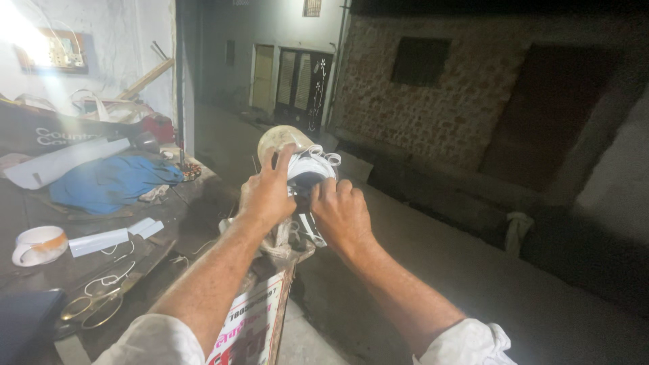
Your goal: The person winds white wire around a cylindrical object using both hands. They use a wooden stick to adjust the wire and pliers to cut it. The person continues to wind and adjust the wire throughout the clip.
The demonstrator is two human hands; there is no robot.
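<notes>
While both hands press together on a white strip bundle (312,167) atop a post, left hand (266,196) steadies, right hand (340,213) pinches; winding seemingly midway, needing firm tension.

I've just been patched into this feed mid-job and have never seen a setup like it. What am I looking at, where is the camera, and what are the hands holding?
There is no machine here: one picture, from a camera worn on a person's head, looking down along both bare forearms. It is night, outdoors, beside a lane with a brick wall.

The left hand and right hand meet on a small dark thing with white strips looped over it, set on top of an upright post with a rounded pale cap. Both hands grip or press it; what it is exactly I cannot tell.

To the left is a dark worktable. On it lie a blue cloth, a white cup, a white strip of paper or plastic, and scissors near the front edge. A printed sign leans below the post.
</notes>
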